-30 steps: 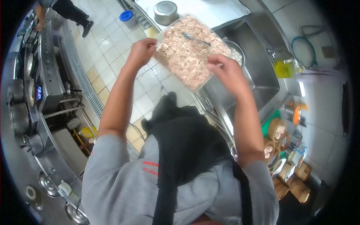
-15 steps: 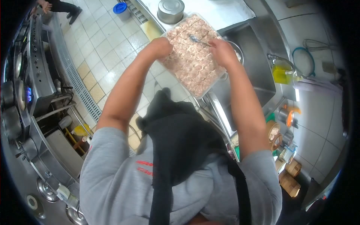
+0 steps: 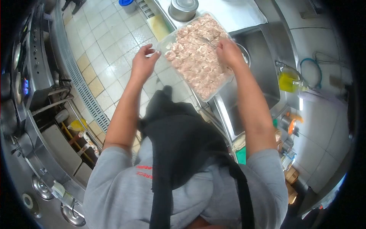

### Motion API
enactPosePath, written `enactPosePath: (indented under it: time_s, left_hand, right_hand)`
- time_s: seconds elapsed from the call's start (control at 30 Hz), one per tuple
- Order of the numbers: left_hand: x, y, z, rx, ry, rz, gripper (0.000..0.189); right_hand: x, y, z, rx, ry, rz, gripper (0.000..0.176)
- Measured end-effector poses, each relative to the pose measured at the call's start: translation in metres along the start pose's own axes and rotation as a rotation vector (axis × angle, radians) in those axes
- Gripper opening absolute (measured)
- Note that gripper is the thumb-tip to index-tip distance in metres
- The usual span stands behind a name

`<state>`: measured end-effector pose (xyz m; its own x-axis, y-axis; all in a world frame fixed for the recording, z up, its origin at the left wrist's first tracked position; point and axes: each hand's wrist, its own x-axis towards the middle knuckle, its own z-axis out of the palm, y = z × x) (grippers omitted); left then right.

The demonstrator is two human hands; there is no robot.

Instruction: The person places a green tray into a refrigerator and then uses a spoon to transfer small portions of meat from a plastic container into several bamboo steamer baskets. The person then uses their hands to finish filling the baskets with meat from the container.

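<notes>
A clear plastic tub [image 3: 176,69] full of pale pink chopped meat [image 3: 198,53] rests at the counter's edge, partly over the sink. Just off the tub's left side is my left hand [image 3: 144,64], thumb and fingers apart, holding nothing I can see. A little whitish residue shows by the thumb tip. My right hand [image 3: 230,54] is closed around the handle of a metal spoon [image 3: 207,39] above the meat's right side. The spoon's bowl is partly sunk in the meat and hard to make out.
A lidded metal pot [image 3: 183,9] stands behind the tub. The steel sink [image 3: 263,76] lies to the right, with a bottle of yellow-green liquid [image 3: 288,81] by its rim. A stove [image 3: 36,76] with a lit blue flame runs along the left. A blue-lidded bucket [image 3: 127,4] is on the floor.
My left hand has left the tub's left side, moving left, and its fingers have opened. The spoon in my right hand has shifted slightly right. The view has moved a little.
</notes>
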<state>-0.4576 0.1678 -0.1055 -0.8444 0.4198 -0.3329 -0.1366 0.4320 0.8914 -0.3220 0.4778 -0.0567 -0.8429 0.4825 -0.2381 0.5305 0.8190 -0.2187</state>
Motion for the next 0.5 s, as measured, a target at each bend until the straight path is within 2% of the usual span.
enactPosePath:
  time_s: [0.07, 0.2, 0.33, 0.5]
  left_hand:
    - [0.002, -0.008, 0.008, -0.201, -0.065, -0.059, 0.061]
    - [-0.002, -0.013, 0.023, -0.31, -0.096, -0.111, 0.064]
    - [-0.006, -0.009, 0.024, -0.347, -0.078, -0.112, 0.06]
    - [-0.003, -0.012, 0.028, -0.395, -0.051, -0.127, 0.055]
  right_hand:
    - [0.002, -0.006, -0.002, 0.006, -0.025, 0.02, 0.017]
    - [-0.005, -0.012, -0.004, 0.022, -0.04, 0.005, 0.018]
    - [-0.003, -0.011, -0.004, -0.08, -0.048, -0.089, 0.018]
    - [-0.002, -0.017, 0.002, -0.132, -0.006, -0.05, 0.017]
